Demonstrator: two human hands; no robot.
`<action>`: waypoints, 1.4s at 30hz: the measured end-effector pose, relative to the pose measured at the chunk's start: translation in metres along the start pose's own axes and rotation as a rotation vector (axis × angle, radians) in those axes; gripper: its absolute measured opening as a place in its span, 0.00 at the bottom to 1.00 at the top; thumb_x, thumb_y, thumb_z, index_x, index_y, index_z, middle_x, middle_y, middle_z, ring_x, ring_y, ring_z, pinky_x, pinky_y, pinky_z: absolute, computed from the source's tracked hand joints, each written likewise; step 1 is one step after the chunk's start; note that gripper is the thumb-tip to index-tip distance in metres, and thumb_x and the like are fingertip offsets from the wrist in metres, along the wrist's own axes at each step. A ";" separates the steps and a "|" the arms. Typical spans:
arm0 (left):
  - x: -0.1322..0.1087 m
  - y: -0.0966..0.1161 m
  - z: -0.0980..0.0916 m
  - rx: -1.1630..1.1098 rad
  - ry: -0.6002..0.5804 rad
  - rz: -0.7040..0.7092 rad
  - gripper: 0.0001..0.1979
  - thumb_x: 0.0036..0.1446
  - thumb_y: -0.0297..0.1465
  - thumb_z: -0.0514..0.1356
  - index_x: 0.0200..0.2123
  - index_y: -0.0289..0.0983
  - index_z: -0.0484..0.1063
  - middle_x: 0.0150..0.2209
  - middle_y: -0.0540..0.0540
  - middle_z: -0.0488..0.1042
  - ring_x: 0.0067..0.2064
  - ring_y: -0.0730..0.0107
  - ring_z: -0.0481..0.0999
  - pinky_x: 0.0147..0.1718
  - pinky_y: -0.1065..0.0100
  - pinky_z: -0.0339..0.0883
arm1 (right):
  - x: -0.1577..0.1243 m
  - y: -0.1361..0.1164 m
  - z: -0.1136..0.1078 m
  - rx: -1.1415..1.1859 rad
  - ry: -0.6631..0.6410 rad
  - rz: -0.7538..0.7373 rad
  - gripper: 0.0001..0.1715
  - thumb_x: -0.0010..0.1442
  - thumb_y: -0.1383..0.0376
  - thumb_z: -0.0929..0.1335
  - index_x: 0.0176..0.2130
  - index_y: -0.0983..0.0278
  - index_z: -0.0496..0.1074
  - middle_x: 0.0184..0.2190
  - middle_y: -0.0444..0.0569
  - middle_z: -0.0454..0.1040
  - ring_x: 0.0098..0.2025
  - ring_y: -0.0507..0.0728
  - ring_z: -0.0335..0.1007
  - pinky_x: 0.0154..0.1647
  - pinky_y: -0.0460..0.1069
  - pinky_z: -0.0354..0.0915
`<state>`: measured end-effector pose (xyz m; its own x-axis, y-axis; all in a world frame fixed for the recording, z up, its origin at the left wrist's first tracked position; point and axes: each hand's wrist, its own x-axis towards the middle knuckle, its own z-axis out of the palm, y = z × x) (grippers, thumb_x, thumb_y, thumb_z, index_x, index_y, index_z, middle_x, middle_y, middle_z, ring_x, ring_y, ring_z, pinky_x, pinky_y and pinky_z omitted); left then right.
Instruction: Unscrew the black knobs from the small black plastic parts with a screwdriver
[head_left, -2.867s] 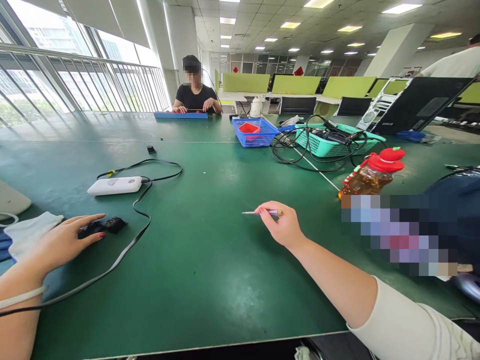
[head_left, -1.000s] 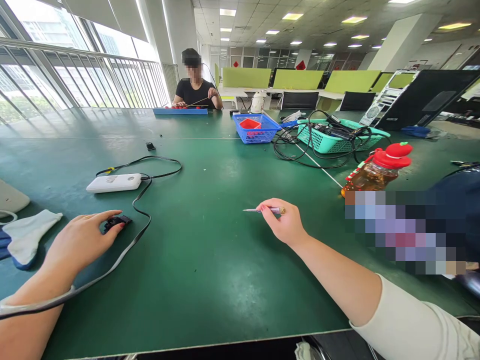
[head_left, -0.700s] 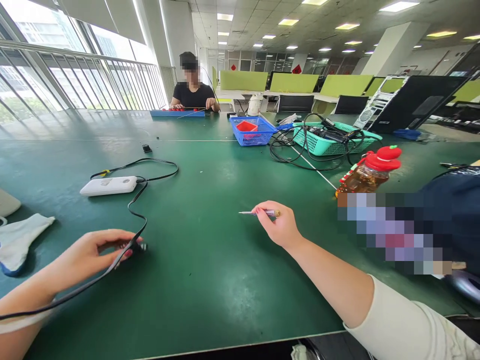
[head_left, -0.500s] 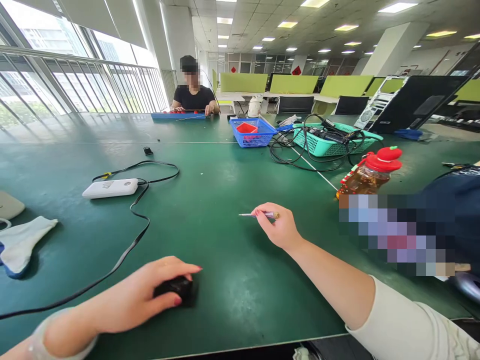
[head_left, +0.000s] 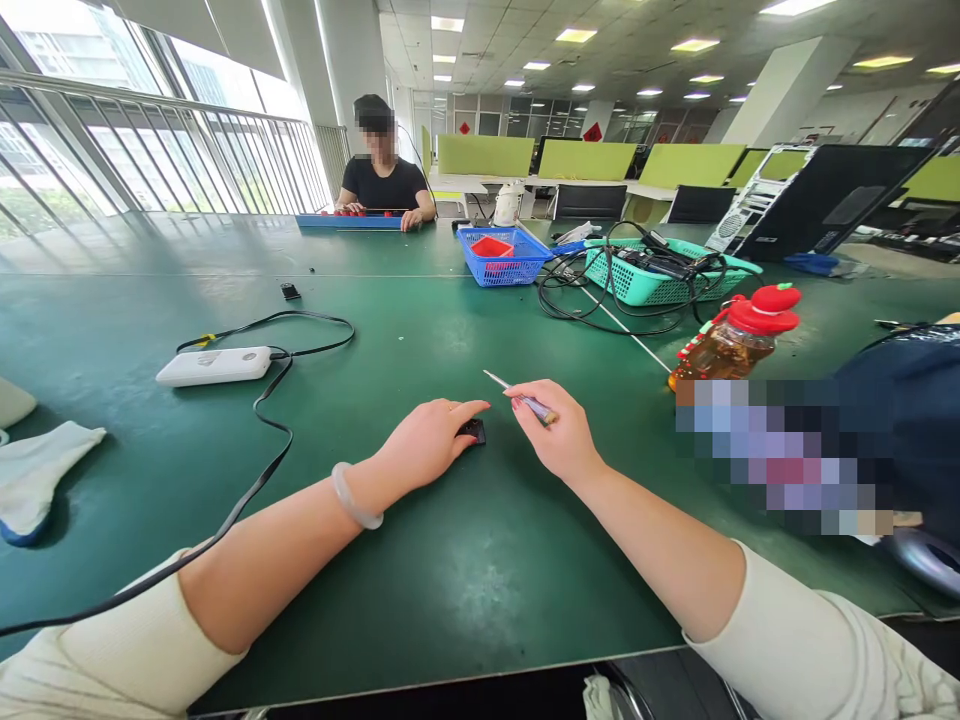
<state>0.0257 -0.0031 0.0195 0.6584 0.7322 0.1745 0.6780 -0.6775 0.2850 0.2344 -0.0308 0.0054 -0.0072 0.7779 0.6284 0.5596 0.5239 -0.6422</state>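
Observation:
My left hand [head_left: 427, 440] is closed around a small black boxy object [head_left: 474, 431] on the green table; the palm and fingers cover most of it, so its kind does not show. To its right, my right hand [head_left: 555, 425] grips a slim screwdriver [head_left: 538, 408] by its clear purplish handle. The thin metal shaft points up and to the left, above the black object and apart from it.
A white device [head_left: 215, 367] with a black cable lies at left, near a white-and-blue cloth item [head_left: 45, 470]. Further off are a blue basket [head_left: 504, 268], a green basket [head_left: 637, 285] of cables and a red-lidded bottle [head_left: 731, 345]. A person [head_left: 384, 185] sits opposite.
My left hand has moved right and away from me with the black object, up beside my right hand. The screwdriver's tip has tilted upward in my right hand.

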 end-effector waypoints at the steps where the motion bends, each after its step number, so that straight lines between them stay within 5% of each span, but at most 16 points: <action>1: 0.001 -0.002 0.001 0.006 0.004 -0.021 0.22 0.64 0.34 0.57 0.61 0.42 0.65 0.51 0.42 0.78 0.52 0.55 0.76 0.52 0.56 0.68 | 0.000 0.000 0.000 0.000 -0.006 -0.002 0.09 0.63 0.64 0.65 0.39 0.58 0.77 0.37 0.48 0.79 0.40 0.57 0.75 0.44 0.52 0.69; 8: -0.004 -0.019 0.003 -0.019 0.120 -0.121 0.27 0.56 0.46 0.64 0.56 0.41 0.71 0.52 0.41 0.78 0.58 0.49 0.70 0.55 0.50 0.66 | -0.001 0.000 -0.003 -0.067 0.013 -0.076 0.14 0.64 0.59 0.65 0.29 0.58 0.73 0.27 0.45 0.77 0.33 0.57 0.73 0.49 0.57 0.63; 13: -0.005 -0.024 0.009 -0.047 0.128 -0.100 0.18 0.57 0.45 0.63 0.46 0.41 0.78 0.48 0.43 0.79 0.55 0.51 0.70 0.56 0.50 0.65 | -0.003 -0.005 -0.008 -0.056 -0.077 -0.189 0.21 0.63 0.55 0.64 0.21 0.58 0.69 0.19 0.42 0.71 0.28 0.55 0.67 0.57 0.60 0.57; 17: -0.005 -0.024 0.013 -0.071 0.125 -0.088 0.16 0.59 0.44 0.62 0.45 0.41 0.78 0.46 0.45 0.80 0.53 0.52 0.71 0.54 0.52 0.66 | -0.006 -0.011 -0.009 -0.028 -0.172 -0.305 0.21 0.64 0.55 0.63 0.22 0.56 0.70 0.18 0.41 0.70 0.32 0.56 0.69 0.59 0.62 0.52; 31: -0.003 -0.026 0.015 -0.113 0.117 -0.092 0.15 0.58 0.40 0.62 0.45 0.40 0.78 0.45 0.45 0.81 0.54 0.51 0.70 0.55 0.52 0.65 | -0.009 -0.017 -0.005 -0.132 -0.168 -0.449 0.13 0.61 0.55 0.68 0.28 0.57 0.72 0.22 0.39 0.71 0.33 0.54 0.69 0.61 0.62 0.48; 36: -0.004 -0.025 0.015 -0.113 0.132 -0.105 0.14 0.58 0.40 0.63 0.44 0.40 0.78 0.46 0.46 0.80 0.55 0.51 0.70 0.56 0.52 0.65 | -0.012 -0.021 -0.004 -0.242 -0.285 -0.554 0.15 0.62 0.53 0.68 0.29 0.58 0.70 0.21 0.39 0.71 0.33 0.54 0.68 0.64 0.63 0.46; 42: -0.003 -0.025 0.015 -0.122 0.126 -0.113 0.14 0.57 0.39 0.64 0.44 0.40 0.78 0.46 0.45 0.80 0.55 0.51 0.70 0.56 0.51 0.65 | -0.014 -0.027 -0.002 -0.387 -0.272 -0.671 0.16 0.66 0.61 0.65 0.27 0.61 0.69 0.19 0.38 0.66 0.32 0.52 0.64 0.64 0.61 0.48</action>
<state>0.0114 0.0105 -0.0021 0.5294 0.8110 0.2489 0.6954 -0.5829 0.4203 0.2210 -0.0567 0.0148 -0.6146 0.4246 0.6649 0.6106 0.7896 0.0602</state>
